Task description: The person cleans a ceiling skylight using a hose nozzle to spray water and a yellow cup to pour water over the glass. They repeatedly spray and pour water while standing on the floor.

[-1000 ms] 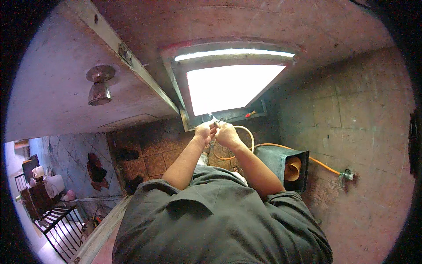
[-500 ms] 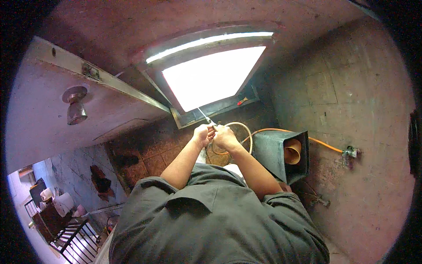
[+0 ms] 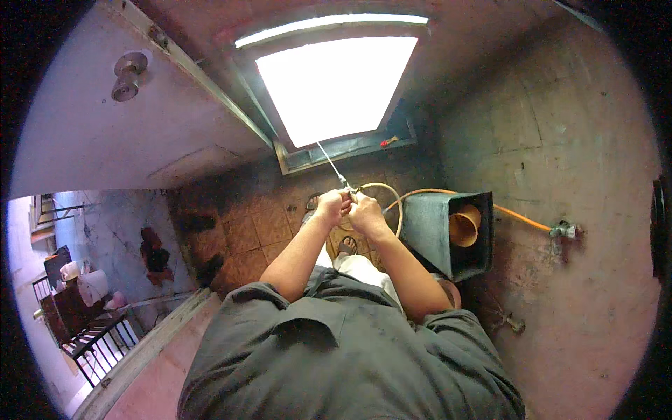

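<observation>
Both my hands are closed close together in front of me, around the end of a pale hose (image 3: 400, 222). My left hand (image 3: 332, 207) is on the left side of a small grey metal fitting (image 3: 344, 183) at the hose end. My right hand (image 3: 366, 213) grips the same end from the right, its fingers curled. A thin white line (image 3: 330, 159), a rod or a jet of water, I cannot tell which, runs from the fitting up to the bright window's lower edge. My fingers partly hide what they hold.
A bright window (image 3: 343, 84) stands ahead, with a small red-handled brush (image 3: 389, 141) on its sill. At right, a black bucket (image 3: 428, 227) holds an orange-brown container (image 3: 465, 227). An orange hose (image 3: 521, 215) runs to a wall tap (image 3: 564, 230). A white door (image 3: 77, 140) is at left.
My view has tilted downward, so the window sits higher and more brown tiled floor and my sandalled feet show. Both hands stay together on the hose end; the thin white line looks longer.
</observation>
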A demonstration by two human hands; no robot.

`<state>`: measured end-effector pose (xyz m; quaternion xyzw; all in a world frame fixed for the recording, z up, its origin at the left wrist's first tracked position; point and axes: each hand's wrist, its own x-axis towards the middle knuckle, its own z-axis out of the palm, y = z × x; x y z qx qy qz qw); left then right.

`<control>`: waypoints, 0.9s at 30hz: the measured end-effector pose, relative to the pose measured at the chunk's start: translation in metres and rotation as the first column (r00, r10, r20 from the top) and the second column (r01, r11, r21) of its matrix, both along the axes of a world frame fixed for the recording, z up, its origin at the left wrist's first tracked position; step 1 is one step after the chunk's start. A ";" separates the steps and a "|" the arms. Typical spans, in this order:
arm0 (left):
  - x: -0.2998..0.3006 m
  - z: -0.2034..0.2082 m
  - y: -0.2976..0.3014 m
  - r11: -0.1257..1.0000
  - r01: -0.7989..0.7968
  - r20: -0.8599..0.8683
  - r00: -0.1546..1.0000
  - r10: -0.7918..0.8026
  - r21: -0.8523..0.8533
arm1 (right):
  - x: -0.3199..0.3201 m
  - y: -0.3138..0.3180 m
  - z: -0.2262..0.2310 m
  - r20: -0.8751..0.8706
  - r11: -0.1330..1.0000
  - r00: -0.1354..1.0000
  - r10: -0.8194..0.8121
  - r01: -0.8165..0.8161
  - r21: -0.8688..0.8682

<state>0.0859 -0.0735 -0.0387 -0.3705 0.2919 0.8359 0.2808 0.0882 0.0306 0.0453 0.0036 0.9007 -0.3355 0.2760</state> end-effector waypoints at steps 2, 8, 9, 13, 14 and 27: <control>0.010 -0.006 0.003 1.000 -0.012 -0.075 0.997 0.012 0.000 | 0.008 0.005 -0.005 -0.042 0.999 0.999 -0.021 0.019 -0.045; 0.003 0.030 0.001 0.998 -0.060 -0.218 0.975 0.053 -0.023 | -0.017 -0.014 0.012 -0.056 0.999 0.998 -0.027 0.025 -0.036; 0.002 0.036 -0.002 1.000 -0.017 -0.217 0.976 0.020 0.017 | -0.025 -0.021 0.029 -0.025 1.000 1.000 -0.009 0.008 -0.020; 0.009 0.075 -0.013 0.970 0.205 -0.174 0.968 -0.182 0.131 | -0.045 -0.044 0.006 0.124 0.988 0.992 -0.012 -0.008 0.155; 0.014 0.062 -0.009 0.941 0.074 -0.301 0.953 0.031 0.330 | -0.044 -0.050 0.001 0.099 0.985 0.995 0.016 -0.033 0.170; 0.035 0.041 -0.061 0.974 0.024 -0.332 0.942 0.053 0.223 | -0.035 -0.107 -0.006 0.071 0.963 0.996 -0.046 0.026 0.269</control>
